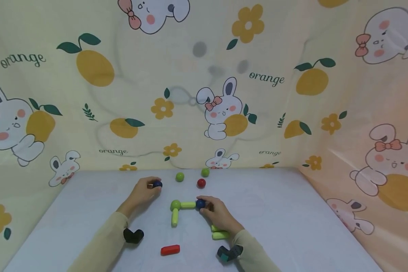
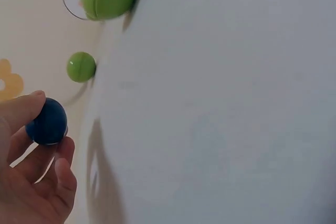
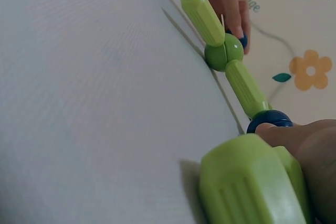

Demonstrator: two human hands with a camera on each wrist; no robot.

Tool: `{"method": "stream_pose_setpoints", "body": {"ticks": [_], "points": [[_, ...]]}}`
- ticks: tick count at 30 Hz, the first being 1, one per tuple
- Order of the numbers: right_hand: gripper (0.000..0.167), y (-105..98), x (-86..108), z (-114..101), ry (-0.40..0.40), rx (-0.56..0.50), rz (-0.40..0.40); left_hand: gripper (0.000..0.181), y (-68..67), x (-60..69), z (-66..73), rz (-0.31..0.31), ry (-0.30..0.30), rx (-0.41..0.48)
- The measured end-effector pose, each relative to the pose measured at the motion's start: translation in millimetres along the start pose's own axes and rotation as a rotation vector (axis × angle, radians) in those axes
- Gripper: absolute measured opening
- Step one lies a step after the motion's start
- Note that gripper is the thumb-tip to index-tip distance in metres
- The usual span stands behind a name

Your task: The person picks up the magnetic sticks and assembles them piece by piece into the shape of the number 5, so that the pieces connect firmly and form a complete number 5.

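Note:
My left hand [image 1: 148, 190] pinches a blue ball [image 2: 48, 121] between thumb and fingers, at the left of the table. My right hand [image 1: 220, 213] grips a second blue ball [image 1: 200, 204] at the right end of a joined piece. That piece has a light green rod [image 1: 188, 205] running left from the blue ball to a green ball [image 1: 175, 205]. From the green ball another light green rod [image 1: 175, 218] points toward the table's front. In the right wrist view the rod [image 3: 245, 87] meets the blue ball [image 3: 269, 118], partly hidden by the thumb.
Beneath the right wrist lie light green rods [image 1: 220, 235], partly covered. A red rod [image 1: 170, 249] rests near the front. Toward the back stand a red ball [image 1: 201, 183] and two green balls, one left [image 1: 180, 176] and one right [image 1: 205, 172], before the printed cloth [image 1: 190, 151].

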State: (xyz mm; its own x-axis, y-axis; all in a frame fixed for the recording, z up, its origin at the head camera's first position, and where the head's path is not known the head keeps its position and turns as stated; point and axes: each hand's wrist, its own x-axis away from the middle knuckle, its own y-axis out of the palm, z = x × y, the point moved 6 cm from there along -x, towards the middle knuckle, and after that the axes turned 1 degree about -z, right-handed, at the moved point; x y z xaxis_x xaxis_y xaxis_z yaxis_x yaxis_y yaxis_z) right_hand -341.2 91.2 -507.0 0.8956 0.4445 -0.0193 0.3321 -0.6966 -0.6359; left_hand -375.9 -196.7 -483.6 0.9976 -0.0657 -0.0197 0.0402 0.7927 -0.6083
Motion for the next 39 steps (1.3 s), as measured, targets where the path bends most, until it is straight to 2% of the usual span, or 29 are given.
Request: {"method": "stream_pose_setpoints", "body": {"ticks": [6, 16, 23, 29, 32, 36, 39], "points": [[0.046, 1.8, 0.6, -4.6, 0.003, -0.006, -0.002, 0.039, -4.1, 20.1, 0.7, 0.031, -0.006, 0.026], [0.045, 3.4, 3.4, -8.9, 0.025, 0.000, -0.004, 0.041, -8.9, 50.5, 5.2, 0.034, -0.019, 0.040], [0.045, 3.0, 3.7, -8.2, 0.024, 0.001, -0.007, 0.042, -7.9, 68.1, 10.2, 0.002, -0.019, 0.115], [0.045, 0.9, 3.8, -7.5, 0.019, 0.016, -0.005, 0.043, -9.4, 74.6, 17.2, -0.032, -0.007, 0.162], [0.046, -0.8, 3.3, -6.8, 0.016, 0.019, -0.004, 0.042, -9.5, 75.9, 21.8, -0.074, 0.036, 0.186], [0.046, -2.3, 2.5, -5.8, 0.013, 0.022, -0.001, 0.041, -4.1, 77.9, 26.4, -0.184, 0.093, 0.188], [0.046, -1.8, 2.3, -5.1, 0.018, 0.026, -0.004, 0.041, 3.4, 80.8, 25.5, -0.279, 0.081, 0.186]]}}
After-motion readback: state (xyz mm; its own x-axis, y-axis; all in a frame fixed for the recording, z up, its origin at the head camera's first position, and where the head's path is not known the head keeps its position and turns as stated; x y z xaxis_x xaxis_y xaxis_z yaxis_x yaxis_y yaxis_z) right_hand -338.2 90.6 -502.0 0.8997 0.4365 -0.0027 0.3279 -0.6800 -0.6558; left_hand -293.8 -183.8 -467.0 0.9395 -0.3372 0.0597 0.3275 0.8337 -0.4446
